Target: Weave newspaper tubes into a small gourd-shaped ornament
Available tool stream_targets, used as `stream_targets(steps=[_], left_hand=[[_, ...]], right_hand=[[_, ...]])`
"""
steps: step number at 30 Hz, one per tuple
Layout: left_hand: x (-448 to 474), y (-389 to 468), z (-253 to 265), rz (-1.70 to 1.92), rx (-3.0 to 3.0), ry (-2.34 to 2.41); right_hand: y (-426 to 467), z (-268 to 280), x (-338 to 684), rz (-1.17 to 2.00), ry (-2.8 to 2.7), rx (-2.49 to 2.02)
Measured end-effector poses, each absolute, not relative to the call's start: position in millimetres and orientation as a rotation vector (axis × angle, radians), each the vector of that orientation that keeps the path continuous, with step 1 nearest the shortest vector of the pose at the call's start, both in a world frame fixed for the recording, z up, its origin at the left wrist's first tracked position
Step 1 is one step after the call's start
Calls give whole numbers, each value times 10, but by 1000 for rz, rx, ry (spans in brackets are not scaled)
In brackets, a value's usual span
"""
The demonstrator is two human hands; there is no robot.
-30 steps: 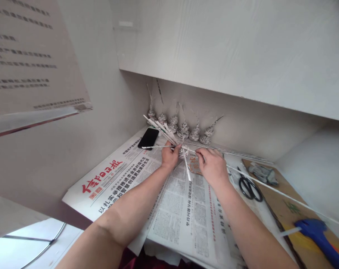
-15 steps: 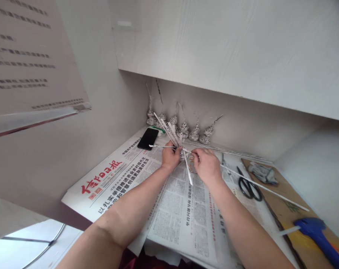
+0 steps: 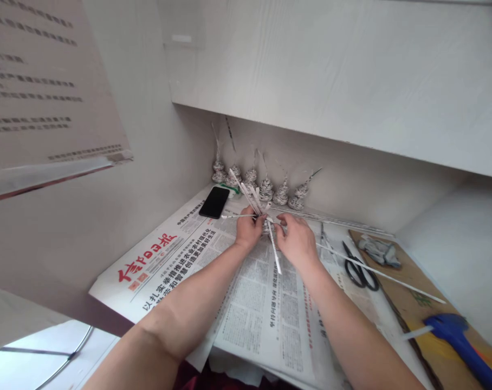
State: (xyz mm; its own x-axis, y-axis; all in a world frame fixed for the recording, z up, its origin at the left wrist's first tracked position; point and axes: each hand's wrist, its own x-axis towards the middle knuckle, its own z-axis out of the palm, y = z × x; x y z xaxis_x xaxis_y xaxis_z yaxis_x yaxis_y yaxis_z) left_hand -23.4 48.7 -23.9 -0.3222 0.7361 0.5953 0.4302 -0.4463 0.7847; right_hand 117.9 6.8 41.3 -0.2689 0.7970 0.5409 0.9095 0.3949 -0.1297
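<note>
My left hand point(image 3: 249, 226) is closed around a small woven paper piece point(image 3: 265, 228), mostly hidden by the fingers, just above the newspaper. Several rolled paper strips point(image 3: 246, 189) fan out from its top, one pointing down toward me point(image 3: 277, 254) and one out to the left. My right hand point(image 3: 298, 235) is close on the right side, thumb and forefinger curled at the piece. A long white paper strip point(image 3: 384, 271) runs from under this hand out to the right; the grip on it is partly hidden.
Newspaper point(image 3: 181, 260) covers the table. A black phone point(image 3: 214, 202) lies at left, and several gourd-shaped woven pieces point(image 3: 266, 188) stand along the back wall. Black scissors point(image 3: 360, 271), cardboard point(image 3: 404, 295), a grey cloth point(image 3: 380, 251) and a blue glue gun point(image 3: 453, 333) lie at right. A shelf panel point(image 3: 331, 70) overhangs the back.
My right hand has shifted slightly left, closer to the woven piece, its fingertips now a little apart. The fanned strips have tilted a little; my left hand keeps its hold.
</note>
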Motion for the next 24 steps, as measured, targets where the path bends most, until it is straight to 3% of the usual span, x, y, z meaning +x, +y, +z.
stream_targets(steps=[13, 24], left_hand=[[-205, 455, -253, 1833, 1921, 1496], [-210, 449, -233, 1862, 1766, 1433]], right_hand=[[146, 405, 1053, -308, -2089, -1500], [14, 516, 1090, -237, -2024, -1428]])
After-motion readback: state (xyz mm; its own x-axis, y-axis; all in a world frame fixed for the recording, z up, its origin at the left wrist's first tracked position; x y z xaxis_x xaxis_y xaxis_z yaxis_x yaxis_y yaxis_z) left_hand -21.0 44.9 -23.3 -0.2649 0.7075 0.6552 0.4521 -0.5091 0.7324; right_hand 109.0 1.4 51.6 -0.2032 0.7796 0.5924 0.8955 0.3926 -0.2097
